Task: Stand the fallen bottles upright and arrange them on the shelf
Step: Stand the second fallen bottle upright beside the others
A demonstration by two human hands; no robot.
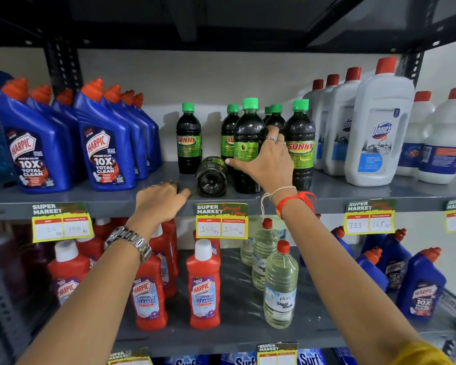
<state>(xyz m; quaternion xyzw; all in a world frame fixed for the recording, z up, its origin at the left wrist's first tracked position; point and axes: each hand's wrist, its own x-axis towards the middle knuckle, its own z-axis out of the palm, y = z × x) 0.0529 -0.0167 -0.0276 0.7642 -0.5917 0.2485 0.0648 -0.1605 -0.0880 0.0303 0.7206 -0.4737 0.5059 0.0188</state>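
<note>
Several dark bottles with green caps and "Sunny" labels stand on the grey shelf (353, 193). One dark bottle (211, 177) lies on its side with its base toward me, near the shelf's front edge. My right hand (263, 159) is wrapped around an upright dark bottle (249, 143) just right of the fallen one, thumb on its label. My left hand (159, 200) rests on the shelf's front edge, left of the fallen bottle, fingers curled and holding nothing. Another upright bottle (188, 138) stands behind at the left, and one more upright bottle (300, 143) stands to the right.
Blue Harpic bottles (104, 143) fill the shelf's left side and white Domex bottles (377, 127) the right. Price tags (221, 221) hang from the shelf edge. Below stand red Harpic bottles (204, 285), clear bottles (281, 285) and more blue ones (421, 285).
</note>
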